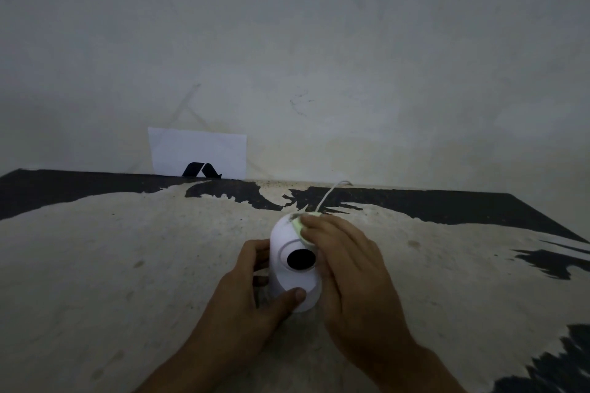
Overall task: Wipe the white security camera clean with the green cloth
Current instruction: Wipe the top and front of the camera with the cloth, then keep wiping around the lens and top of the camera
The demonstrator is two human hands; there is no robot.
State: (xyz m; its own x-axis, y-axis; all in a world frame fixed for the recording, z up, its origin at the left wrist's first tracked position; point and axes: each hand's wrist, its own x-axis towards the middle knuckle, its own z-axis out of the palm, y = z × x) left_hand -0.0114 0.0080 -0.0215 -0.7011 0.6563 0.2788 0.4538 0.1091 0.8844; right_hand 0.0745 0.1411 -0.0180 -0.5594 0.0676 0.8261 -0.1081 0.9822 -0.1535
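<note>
Two bare forearms reach in from the near edge, and between the hands stands the white security camera [292,265], upright on the worn table [127,249], its round black lens [301,259] facing back toward the person. Left hand [252,293] is wrapped around the camera's lower body — thumb pressed on the front of the base, fingers curled round the far left side, clamped firmly on it. Right hand [344,262] lies over the camera's upper right side with its fingers held together and flat, pressing the green cloth [301,226] against the dome; only a pale green edge of the cloth shows from under the fingertips, at the top of the head. A thin white cable [329,195] runs from behind the camera up toward the table's back edge. The tabletop is pale and scuffed, with black patches along the back and right — against the grey wall [351,41] behind it leans a white sheet of paper [198,150] with a black mark at its bottom.
</note>
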